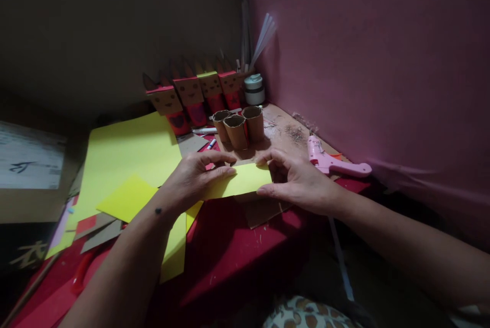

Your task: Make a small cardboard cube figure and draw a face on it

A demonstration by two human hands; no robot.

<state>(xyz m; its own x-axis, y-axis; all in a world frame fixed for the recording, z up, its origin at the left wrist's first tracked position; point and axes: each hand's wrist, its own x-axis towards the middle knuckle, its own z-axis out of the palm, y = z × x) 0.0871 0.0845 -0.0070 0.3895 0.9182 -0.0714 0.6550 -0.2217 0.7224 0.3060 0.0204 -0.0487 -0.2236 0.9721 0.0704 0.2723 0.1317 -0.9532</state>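
Note:
A strip of yellow paper is stretched between my two hands over the near part of the table. My left hand pinches its left end, thumb on top. At the other end, the thumb and fingers of my right hand grip its edges. Just beyond the paper stand three brown cardboard tubes, upright and close together. A piece of brown cardboard lies under the strip, partly hidden by it.
Yellow sheets and grey card scraps lie at left, near red scissors handles. Cardboard figures line the back, beside a lidded jar. A pink glue gun rests at right by the wall.

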